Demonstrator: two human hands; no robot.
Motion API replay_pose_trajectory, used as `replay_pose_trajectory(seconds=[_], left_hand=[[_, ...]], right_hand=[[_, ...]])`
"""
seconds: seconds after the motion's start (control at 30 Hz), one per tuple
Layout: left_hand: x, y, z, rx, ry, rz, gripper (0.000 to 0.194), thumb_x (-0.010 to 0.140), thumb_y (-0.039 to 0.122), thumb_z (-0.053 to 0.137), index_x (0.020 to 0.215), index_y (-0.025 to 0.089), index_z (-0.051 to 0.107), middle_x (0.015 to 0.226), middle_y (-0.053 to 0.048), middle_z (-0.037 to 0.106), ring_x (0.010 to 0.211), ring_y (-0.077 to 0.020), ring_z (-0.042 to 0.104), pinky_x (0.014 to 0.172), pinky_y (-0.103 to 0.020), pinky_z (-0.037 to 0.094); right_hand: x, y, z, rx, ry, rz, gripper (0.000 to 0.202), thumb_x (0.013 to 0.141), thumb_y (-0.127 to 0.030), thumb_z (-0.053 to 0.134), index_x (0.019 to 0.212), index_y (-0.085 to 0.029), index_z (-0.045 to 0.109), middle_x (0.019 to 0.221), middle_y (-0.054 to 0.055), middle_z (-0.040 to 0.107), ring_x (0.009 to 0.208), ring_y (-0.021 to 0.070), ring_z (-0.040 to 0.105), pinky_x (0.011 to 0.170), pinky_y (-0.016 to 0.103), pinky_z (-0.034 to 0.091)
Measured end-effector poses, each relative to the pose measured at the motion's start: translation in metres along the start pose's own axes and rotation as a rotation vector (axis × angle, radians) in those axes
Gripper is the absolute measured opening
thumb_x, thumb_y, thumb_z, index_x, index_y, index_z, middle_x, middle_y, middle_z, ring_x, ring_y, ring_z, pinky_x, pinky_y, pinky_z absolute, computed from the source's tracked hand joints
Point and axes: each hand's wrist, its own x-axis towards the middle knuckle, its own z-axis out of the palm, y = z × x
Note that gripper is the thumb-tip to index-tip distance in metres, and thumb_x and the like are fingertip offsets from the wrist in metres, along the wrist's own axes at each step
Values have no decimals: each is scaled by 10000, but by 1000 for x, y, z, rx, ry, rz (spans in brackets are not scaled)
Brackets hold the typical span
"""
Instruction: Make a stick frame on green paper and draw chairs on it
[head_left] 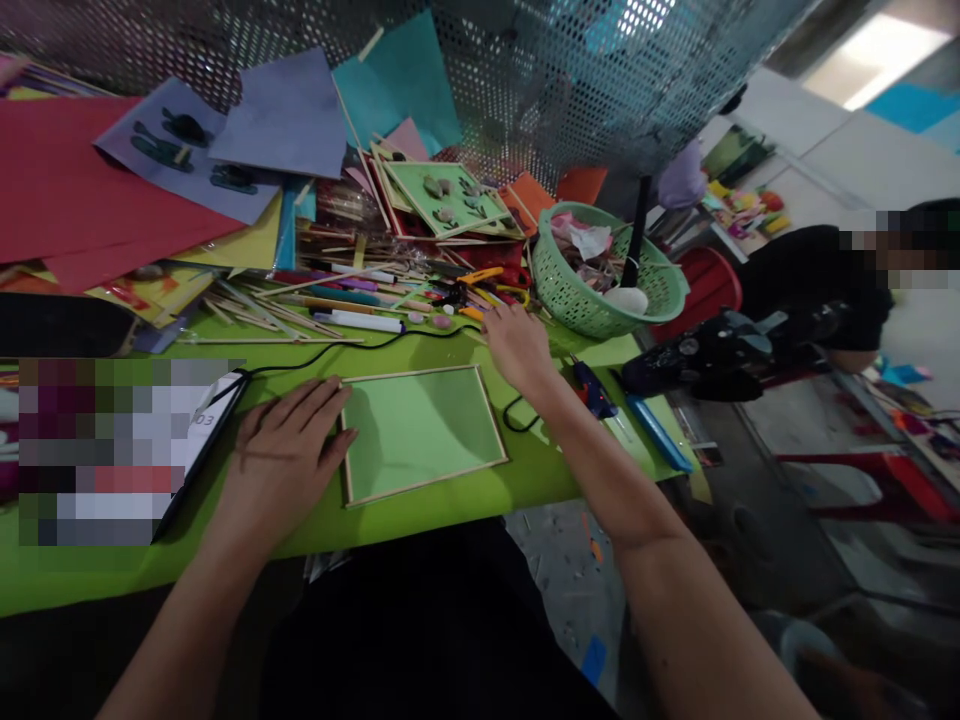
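My left hand (296, 435) lies flat, its fingers stretched out, at the left edge of a green card (420, 425) bordered with thin wooden sticks. The card rests on the green tabletop in front of me. Beyond its far right corner, my right hand (519, 345) reaches to the edge of a pile of craft things. Its fingers are curled down, and whatever lies under the fingertips is hidden. Just past them are yellow-handled scissors (491, 292). Two pinkish pebbles (442, 322) lie left of that hand. A blue glue gun (592, 388) sits to the right of my right forearm.
A green basket (559, 290) stands at the back right. Decorated framed cards (450, 200), markers (360, 320) and coloured paper (67, 190) crowd the back. A tablet (199, 440) lies left; a black cable (337, 345) crosses the table. A blue cutter (660, 435) lies right. Another person (817, 270) is at right.
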Motion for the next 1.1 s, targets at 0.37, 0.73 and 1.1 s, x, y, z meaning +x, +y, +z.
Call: replay_pose_trajectory(seconds=[0.37,0.73,1.1], left_hand=[[-1,-4,3,1,4,12,499,1082,431,440,1500,217,608,1582,-147,625,1464,-359,582,1201,-575,404],[-5,-5,1,39,-156,105,720,992,576,522,1650,298,434,1742,-165,411,1557,-421,465,1259,-741,291],[17,10,3,171,-237,31,698,1030,562,314,1599,225,538,1750,-113,406,1595,-360,431,1284,-664,313]], right_hand=[[-12,-11,-2,233,60,-3,523,1032,-206,591,1553,-157,567,1544,206,594,1369,371,586,1119,537,496],[-135,55,-8,161,141,128,554,1017,-342,630,1551,-204,579,1425,188,642,1321,403,566,1090,573,492],[-168,73,-3,403,1,492,510,983,-527,697,1401,-236,702,1145,109,645,862,246,664,832,396,542]])
